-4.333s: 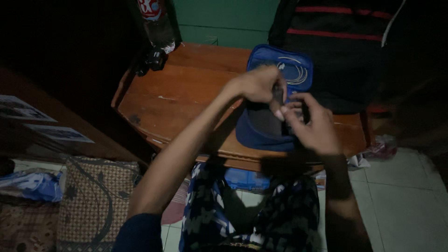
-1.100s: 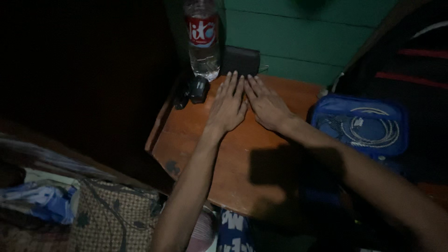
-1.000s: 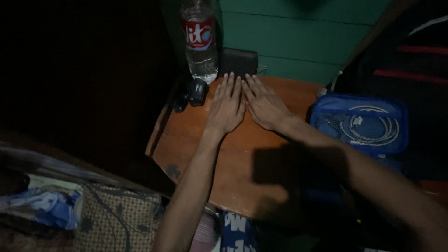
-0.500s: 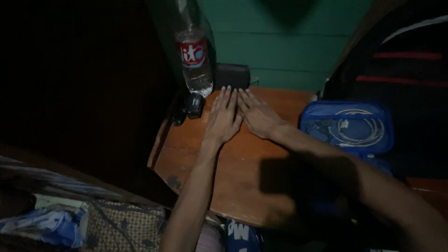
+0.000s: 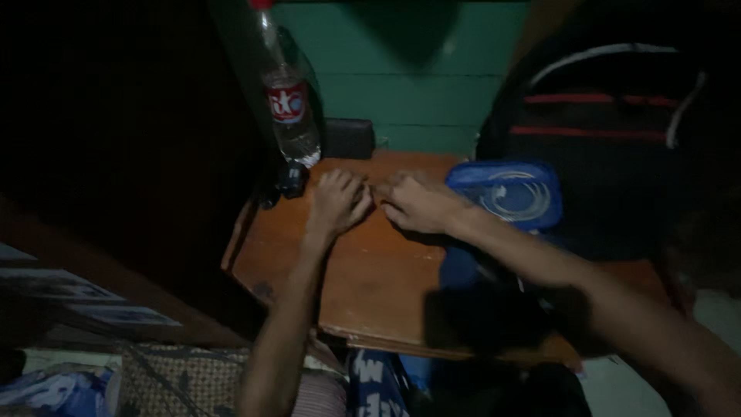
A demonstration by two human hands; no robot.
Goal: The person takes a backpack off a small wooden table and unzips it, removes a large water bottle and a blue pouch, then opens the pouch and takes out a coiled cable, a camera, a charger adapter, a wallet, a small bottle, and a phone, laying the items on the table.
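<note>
**Two hands curled on a wooden table beside a bottle and a blue pouch**

Head view: the scene is dim. A brown wooden table (image 5: 370, 286) stands against a green plank wall (image 5: 432, 85). The left hand (image 5: 338, 202) rests on the tabletop with its fingers curled under, knuckles up; nothing can be seen inside it, and the dark makes it impossible to tell whether it encloses anything. The right hand (image 5: 413, 202) lies just beside it, fingers likewise bent down onto the wood, its fingertips almost meeting those of the left hand. Whether it pinches something small cannot be told either.

At the far left corner of the table stands a clear plastic bottle (image 5: 287, 116), upright or slightly tilted, with a red cap and a red-and-white label band round its middle. At its foot lies a small dark object (image 5: 292, 179), too dim to identify. Just right of the bottle, against the wall, sits a flat black rectangular case (image 5: 349, 139).

To the right of the right hand lies a blue zip pouch (image 5: 505, 193) with a see-through face, through which a coiled white cable (image 5: 513, 197) shows. Behind it leans a black backpack (image 5: 610, 131) with red stripes and a pale curved trim.

Lower left, beyond the table edge, are a patterned mat (image 5: 181, 378) and a crumpled blue plastic bag (image 5: 54, 390).
</note>
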